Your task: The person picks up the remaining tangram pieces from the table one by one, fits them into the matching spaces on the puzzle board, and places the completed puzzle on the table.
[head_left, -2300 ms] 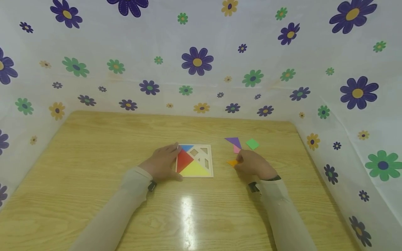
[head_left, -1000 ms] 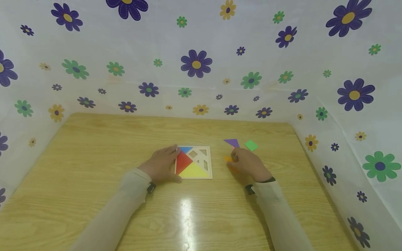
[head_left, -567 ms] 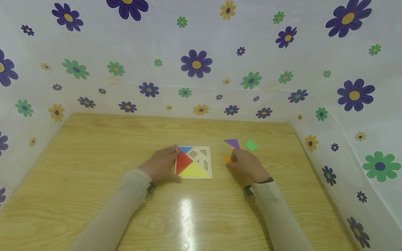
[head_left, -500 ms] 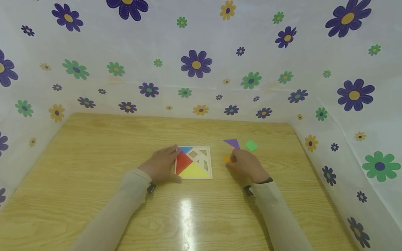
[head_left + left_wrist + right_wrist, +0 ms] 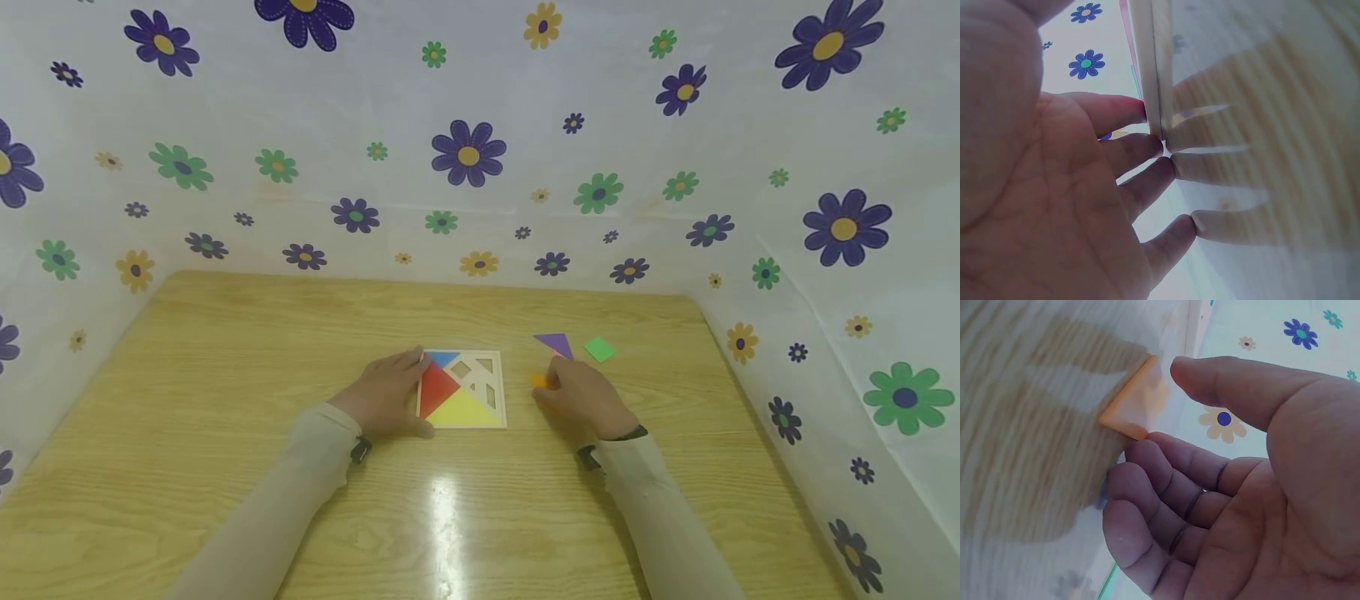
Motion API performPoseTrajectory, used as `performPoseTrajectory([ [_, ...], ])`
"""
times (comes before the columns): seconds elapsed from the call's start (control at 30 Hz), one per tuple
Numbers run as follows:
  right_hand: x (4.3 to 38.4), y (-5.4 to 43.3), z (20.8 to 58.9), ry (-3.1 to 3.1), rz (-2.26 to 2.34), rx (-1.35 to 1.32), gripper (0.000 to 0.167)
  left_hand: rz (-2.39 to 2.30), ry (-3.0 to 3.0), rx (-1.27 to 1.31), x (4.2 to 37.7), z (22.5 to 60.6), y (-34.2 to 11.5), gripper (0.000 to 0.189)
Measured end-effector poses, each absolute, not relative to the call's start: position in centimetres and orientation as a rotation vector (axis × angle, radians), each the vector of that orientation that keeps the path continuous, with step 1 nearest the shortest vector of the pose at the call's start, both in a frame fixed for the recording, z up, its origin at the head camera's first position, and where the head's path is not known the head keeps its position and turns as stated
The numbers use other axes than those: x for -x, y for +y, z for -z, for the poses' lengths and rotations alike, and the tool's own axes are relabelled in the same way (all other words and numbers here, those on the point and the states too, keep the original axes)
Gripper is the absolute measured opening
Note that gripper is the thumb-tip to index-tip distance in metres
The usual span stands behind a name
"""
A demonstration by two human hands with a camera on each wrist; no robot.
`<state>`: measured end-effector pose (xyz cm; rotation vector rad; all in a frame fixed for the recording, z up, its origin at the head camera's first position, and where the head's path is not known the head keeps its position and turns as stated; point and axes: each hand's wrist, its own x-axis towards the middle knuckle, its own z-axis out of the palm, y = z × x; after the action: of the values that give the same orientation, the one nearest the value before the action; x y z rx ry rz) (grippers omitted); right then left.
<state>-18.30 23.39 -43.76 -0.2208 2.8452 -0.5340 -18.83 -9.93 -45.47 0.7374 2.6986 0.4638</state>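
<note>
My left hand [image 5: 382, 393] spreads along the left side of a square wooden tangram board [image 5: 472, 373], fingertips touching its edge. Blue [image 5: 444, 357], red [image 5: 437, 389] and yellow [image 5: 465, 410] triangles fill part of the board; several cut-outs show beside them. Right of the board, my right hand [image 5: 588, 396] is over an orange triangle [image 5: 538, 381]. In the right wrist view the orange triangle [image 5: 1135, 403] lies on the table; my index fingertip touches its corner, my thumb stands apart from it, and the other fingers are bent. A pink piece is almost wholly hidden behind this hand.
A purple triangle [image 5: 557, 342] and a green square [image 5: 600, 348] lie just beyond my right hand. The wood-grain table [image 5: 300, 308] is shiny. White cloth [image 5: 495, 83] with printed flowers rises at the back and both sides.
My right hand and the orange triangle have shifted slightly left, and the hand now covers most of the pink piece. My left hand and the board keep their places.
</note>
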Motion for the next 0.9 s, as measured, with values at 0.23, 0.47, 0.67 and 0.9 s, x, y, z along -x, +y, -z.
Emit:
performPoseTrajectory([
  [0.23, 18.23, 23.51, 43.16, 2.821, 0.537, 0.224, 0.023, -0.449, 2.703, -0.739, 19.11, 46.02, -9.97, 0.116],
  [0.47, 18.27, 23.63, 43.11, 2.827, 0.514, 0.243, 0.024, -0.479, 2.699, -0.745, 19.23, 46.01, -10.09, 0.104],
  [0.67, 18.25, 23.44, 43.17, 2.812, 0.532, 0.250, 0.025, -0.510, 2.689, -0.717, 19.05, 45.72, -10.08, 0.102],
  [0.9, 18.33, 23.02, 43.55, 2.771, 0.552, 0.211, 0.036, -0.526, 2.703, -0.713, 19.07, 45.86, -10.12, 0.102],
])
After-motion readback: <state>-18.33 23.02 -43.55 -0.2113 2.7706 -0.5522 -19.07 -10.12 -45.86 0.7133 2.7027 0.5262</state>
